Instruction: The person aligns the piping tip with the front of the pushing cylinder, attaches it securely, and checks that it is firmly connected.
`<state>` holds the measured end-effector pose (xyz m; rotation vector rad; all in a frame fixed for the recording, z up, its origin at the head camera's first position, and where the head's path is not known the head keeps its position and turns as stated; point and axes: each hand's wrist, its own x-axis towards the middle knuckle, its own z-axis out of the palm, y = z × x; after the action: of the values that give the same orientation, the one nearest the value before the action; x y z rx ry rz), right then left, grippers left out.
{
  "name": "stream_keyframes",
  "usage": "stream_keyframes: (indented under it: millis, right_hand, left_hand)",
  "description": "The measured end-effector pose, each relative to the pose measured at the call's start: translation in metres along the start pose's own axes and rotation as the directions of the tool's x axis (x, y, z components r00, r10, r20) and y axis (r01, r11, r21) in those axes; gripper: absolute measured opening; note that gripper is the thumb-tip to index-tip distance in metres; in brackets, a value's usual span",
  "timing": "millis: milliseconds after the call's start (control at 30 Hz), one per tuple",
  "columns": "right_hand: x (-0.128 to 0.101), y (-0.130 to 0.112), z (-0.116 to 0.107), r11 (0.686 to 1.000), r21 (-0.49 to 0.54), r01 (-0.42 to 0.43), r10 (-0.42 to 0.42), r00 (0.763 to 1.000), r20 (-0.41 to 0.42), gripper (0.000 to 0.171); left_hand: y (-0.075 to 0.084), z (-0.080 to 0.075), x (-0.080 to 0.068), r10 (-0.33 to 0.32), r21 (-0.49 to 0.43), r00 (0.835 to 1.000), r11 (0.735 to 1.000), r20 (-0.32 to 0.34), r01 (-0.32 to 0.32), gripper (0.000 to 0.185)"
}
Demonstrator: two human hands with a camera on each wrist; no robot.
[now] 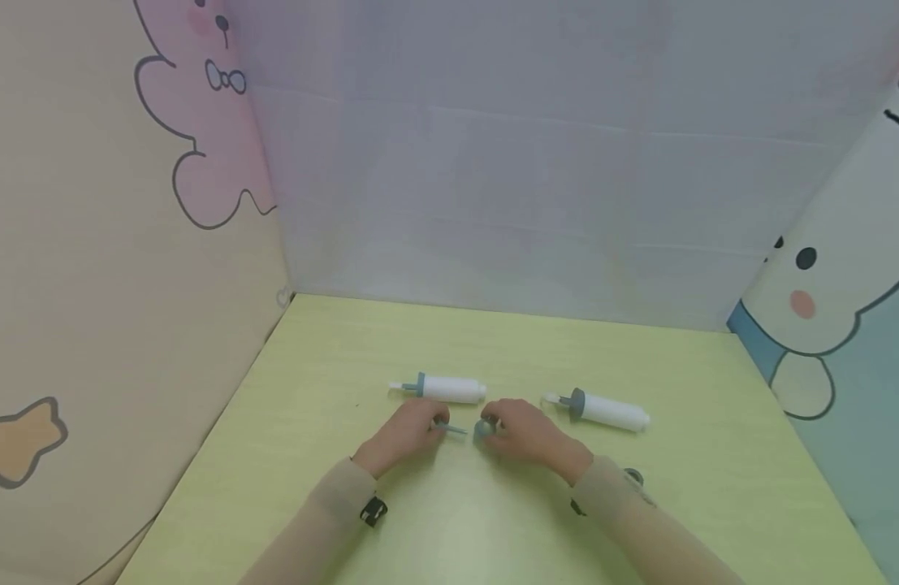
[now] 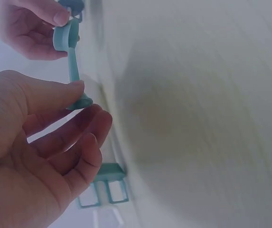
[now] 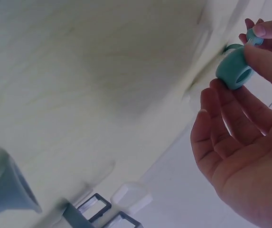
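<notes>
My left hand (image 1: 408, 429) pinches the flared end of a thin teal rod (image 2: 73, 66) between thumb and fingers. The rod points right, toward my other hand. Between its thumb and fingertips my right hand (image 1: 520, 431) holds a teal round cap (image 3: 234, 70) with an opening in one side. In the head view a small gap shows between the rod's tip and the cap (image 1: 483, 429). Just behind the left hand lies a white cylinder with a teal collar (image 1: 453, 389), like a large syringe. Another white cylinder with a grey-blue collar (image 1: 614, 412) lies beyond the right hand.
A grey-blue flared piece (image 1: 634, 476) sits by the right sleeve, partly hidden by it. The yellow-green tabletop (image 1: 493, 333) is bordered by a pale back curtain (image 1: 507, 179) and printed cloth sides (image 1: 127, 244).
</notes>
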<state>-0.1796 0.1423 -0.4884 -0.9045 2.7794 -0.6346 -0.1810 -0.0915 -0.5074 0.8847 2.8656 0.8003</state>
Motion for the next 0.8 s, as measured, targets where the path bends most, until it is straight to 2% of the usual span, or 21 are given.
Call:
stream_keyframes:
  millis: [300,533,800]
  right_hand:
    - [-0.008,0.003,-0.013,0.999,0.038,-0.032,0.034,0.997,-0.07,0.027]
    - [-0.012,0.003,-0.013,0.997,0.081,0.019,-0.009,0.993,-0.116,0.024]
    - [-0.017,0.001,-0.012,0.99,0.136,0.045,-0.024,0.988,-0.153,0.025]
  left_hand:
    - [0.012,-0.001,0.012,0.013,0.0,0.998,1.0,-0.064,-0.013,0.012]
    - [0.024,0.002,0.015,0.02,-0.097,0.996,0.995,-0.092,-0.029,0.009]
    - [0.032,0.011,0.018,-0.025,-0.166,0.992,0.986,-0.126,0.004,0.011]
